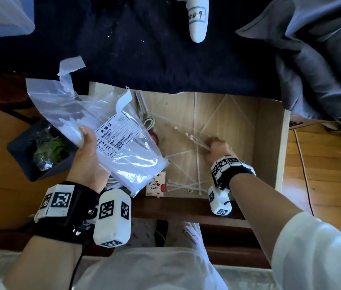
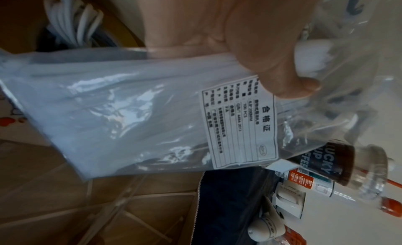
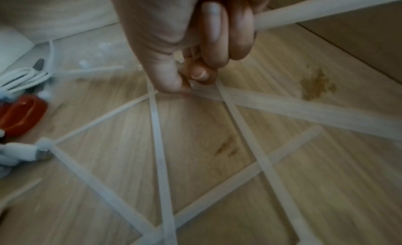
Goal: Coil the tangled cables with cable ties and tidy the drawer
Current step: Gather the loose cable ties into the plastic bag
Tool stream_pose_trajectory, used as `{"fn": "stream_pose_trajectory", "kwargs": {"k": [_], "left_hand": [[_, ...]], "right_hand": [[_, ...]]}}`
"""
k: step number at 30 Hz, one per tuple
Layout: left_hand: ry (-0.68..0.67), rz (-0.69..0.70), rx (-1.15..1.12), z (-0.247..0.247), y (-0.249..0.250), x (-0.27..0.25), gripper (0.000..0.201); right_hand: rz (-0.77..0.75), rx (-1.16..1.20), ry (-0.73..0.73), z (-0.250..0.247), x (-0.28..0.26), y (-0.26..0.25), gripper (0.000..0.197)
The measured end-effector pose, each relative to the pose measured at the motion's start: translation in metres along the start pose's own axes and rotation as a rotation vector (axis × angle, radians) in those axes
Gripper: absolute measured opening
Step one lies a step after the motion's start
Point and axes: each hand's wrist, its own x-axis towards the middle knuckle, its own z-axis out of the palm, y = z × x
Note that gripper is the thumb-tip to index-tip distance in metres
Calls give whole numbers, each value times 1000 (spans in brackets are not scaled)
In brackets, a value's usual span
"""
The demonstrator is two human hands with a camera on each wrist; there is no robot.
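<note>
The open wooden drawer (image 1: 268, 143) has several white cable ties (image 1: 196, 164) scattered across its floor. My left hand (image 1: 86, 147) holds a clear plastic bag of cable ties (image 1: 123, 147) above the drawer's left side, thumb pressed on it near the white label (image 2: 239, 125). My right hand (image 1: 217, 147) is down inside the drawer, its fingers curled and pinching cable ties (image 3: 282, 109) against the floor; one tie (image 3: 326, 11) passes through the fist. A coiled white cable (image 1: 149, 120) and a red object (image 3: 21, 114) lie at the drawer's left, partly hidden by the bag.
A dark cloth (image 1: 155, 49) covers the surface beyond the drawer, with a white device (image 1: 196, 17) on it and grey fabric (image 1: 322, 59) at right. A dark bin (image 1: 38, 151) with green waste stands left. A small printed card (image 1: 156, 185) lies at the drawer's front.
</note>
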Motion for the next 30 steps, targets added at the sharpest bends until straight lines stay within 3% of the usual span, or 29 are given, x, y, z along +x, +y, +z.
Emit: {"fn": "stream_pose_trajectory", "kwargs": {"k": [6, 12, 14, 18, 22, 25, 28, 30], "left_hand": [[203, -87, -92, 7, -3, 5, 64], [139, -52, -81, 4, 2, 3, 64], [16, 0, -44, 4, 9, -3, 71], [-75, 43, -91, 15, 26, -15, 108], [-118, 46, -30, 30, 42, -23, 118], [-59, 29, -2, 38, 53, -27, 120], [-40, 8, 22, 52, 62, -43, 111], [-38, -39, 75, 61, 68, -48, 83]], "right_hand": [[7, -198, 9, 6, 8, -9, 27], [-9, -216, -21, -5, 4, -5, 33], [-12, -160, -28, -11, -2, -4, 36], [-71, -71, 46, -24, -23, -1, 32], [-129, -4, 112, -43, -50, 0, 32], [-191, 129, 207, -63, -63, -1, 32], [-324, 314, 349, -82, -78, -1, 20], [-340, 491, 368, -91, -86, -7, 18]]}}
